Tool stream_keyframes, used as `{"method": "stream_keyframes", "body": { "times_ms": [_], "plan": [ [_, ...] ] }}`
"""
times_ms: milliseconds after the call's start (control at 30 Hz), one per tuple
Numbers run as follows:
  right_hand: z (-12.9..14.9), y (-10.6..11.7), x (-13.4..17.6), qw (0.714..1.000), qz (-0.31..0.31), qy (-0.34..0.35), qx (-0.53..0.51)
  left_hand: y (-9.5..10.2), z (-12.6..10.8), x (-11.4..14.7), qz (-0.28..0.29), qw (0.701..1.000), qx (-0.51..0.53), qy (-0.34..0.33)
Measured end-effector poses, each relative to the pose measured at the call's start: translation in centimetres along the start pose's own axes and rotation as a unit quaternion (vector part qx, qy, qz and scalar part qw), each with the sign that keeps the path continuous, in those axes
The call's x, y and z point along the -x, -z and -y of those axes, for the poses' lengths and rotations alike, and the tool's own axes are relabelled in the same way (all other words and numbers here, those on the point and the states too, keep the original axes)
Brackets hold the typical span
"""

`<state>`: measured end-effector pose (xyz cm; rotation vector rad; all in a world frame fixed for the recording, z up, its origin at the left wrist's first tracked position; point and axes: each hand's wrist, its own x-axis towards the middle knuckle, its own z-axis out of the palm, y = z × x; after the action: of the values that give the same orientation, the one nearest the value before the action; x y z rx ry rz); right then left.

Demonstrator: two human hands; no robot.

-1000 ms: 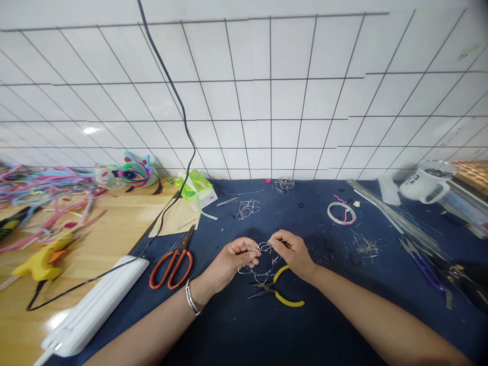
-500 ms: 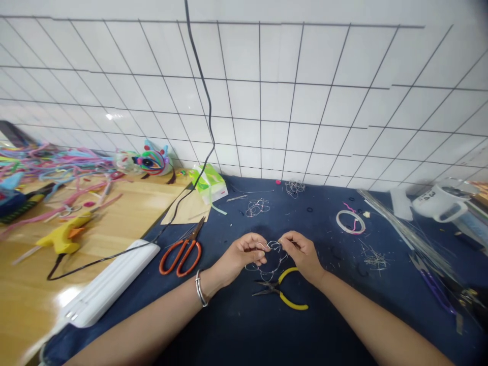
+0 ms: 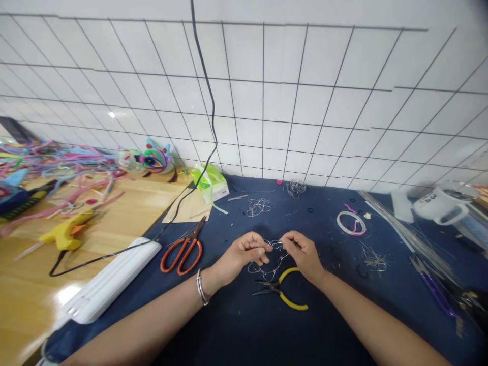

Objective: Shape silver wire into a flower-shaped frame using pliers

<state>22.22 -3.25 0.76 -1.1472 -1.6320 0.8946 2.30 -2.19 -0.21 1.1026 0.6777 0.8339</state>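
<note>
Between my hands is a thin silvery wire (image 3: 281,261) bent into loops, part of it hanging down over the dark cloth. My left hand (image 3: 247,254) pinches one part of it with thumb and forefinger. On the other side my right hand (image 3: 301,251) grips the wire between thumb and fingertips. Just below lie pliers (image 3: 272,287) with yellow handles, jaws to the left and handles spread. To the left rest scissors (image 3: 186,249) with orange-red handles, blades pointing away from me.
A white power strip (image 3: 114,279) and a yellow glue gun (image 3: 64,234) lie left. Behind are tangled wire (image 3: 258,207) and a green tissue pack (image 3: 211,183). At right are a white ring (image 3: 339,223), wire offcuts (image 3: 375,259), purple-handled pliers (image 3: 434,287) and a mug (image 3: 438,206).
The wire loops between my hands have shifted slightly, and my left fingertips sit a little further right. The whole view has moved slightly. Both hands still grip the wire.
</note>
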Motion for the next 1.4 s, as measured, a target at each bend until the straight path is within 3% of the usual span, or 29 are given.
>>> {"method": "stream_keyframes", "body": {
  "times_ms": [467,900,1167,1400],
  "plan": [
    [0.4,-0.3,0.0,0.997,0.067,-0.022,-0.010,0.2,-0.9,0.2,0.047,0.997,0.060,0.023],
    [0.2,0.0,-0.3,0.999,-0.001,-0.053,0.012,1.1,-0.5,0.1,0.026,0.992,0.117,0.025],
    [0.1,0.1,-0.3,0.997,-0.056,-0.051,0.025,0.7,-1.1,0.4,0.009,0.996,0.085,0.033],
    [0.3,0.0,-0.4,0.999,-0.029,-0.031,0.019,0.4,-0.8,0.5,-0.014,0.996,0.077,0.031]
  ]
}}
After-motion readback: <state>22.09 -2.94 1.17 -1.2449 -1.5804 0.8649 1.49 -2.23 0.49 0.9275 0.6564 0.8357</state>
